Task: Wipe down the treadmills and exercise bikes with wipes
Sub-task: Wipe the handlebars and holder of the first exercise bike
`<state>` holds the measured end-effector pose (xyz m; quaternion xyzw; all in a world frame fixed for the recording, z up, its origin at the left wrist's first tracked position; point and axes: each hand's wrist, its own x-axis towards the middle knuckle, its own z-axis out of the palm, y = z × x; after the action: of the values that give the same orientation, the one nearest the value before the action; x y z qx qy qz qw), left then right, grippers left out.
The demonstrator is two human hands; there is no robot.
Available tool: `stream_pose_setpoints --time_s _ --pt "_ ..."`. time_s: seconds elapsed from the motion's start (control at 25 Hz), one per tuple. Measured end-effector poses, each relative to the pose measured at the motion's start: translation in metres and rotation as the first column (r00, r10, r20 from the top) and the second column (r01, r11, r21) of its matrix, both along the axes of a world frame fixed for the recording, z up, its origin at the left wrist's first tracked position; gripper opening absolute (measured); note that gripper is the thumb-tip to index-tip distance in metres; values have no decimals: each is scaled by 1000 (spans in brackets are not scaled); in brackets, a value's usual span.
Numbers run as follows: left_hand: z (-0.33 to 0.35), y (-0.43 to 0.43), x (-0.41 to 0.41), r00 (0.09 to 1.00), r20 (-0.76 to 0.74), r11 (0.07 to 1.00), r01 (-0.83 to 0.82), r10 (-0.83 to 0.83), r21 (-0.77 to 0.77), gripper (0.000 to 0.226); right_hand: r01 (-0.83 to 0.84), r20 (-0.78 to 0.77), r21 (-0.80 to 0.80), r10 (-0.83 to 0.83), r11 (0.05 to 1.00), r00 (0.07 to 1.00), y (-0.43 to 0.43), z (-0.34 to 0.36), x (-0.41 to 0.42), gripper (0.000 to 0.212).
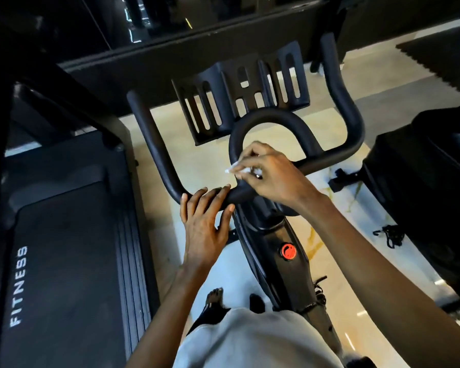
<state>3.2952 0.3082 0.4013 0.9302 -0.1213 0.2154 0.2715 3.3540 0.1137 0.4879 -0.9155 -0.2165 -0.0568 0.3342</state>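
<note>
I am pinching the small white wipe (233, 169) in my right hand (272, 177), right over the middle of the bike handlebar (165, 160). My left hand (205, 224) is lying flat on the handlebar, fingers straight. The wipe is looking soft and light, so bunching it should help.
</note>
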Motion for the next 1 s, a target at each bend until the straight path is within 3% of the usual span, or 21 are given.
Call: stream_pose_setpoints --time_s 0.08,0.28,0.48,0.72,0.88,1.0 --pt "3 -2 0 1000 -20 1000 -17 17 0 39 -74 -50 -22 72 997 996 -6 5 6 19" --pt "11 -13 0 991 -108 996 -78 73 -49 36 60 31 72 -62 996 998 -1 4 27 22" --pt "10 -32 2 988 -97 988 -131 122 -84 33 -132 -61 -13 131 991 990 -20 3 10 19" --pt "5 -38 4 978 -116 980 -182 172 -79 40 125 85 181 -142 975 986 -8 -3 48 21" --pt "9 -42 4 976 -125 980 -186 176 -65 41 18 37 188 -25 982 999 -9 -4 47 20" --pt "12 -46 6 985 -119 991 -128 121 -47 46 132 93 229 -157 964 983 -8 4 67 19"
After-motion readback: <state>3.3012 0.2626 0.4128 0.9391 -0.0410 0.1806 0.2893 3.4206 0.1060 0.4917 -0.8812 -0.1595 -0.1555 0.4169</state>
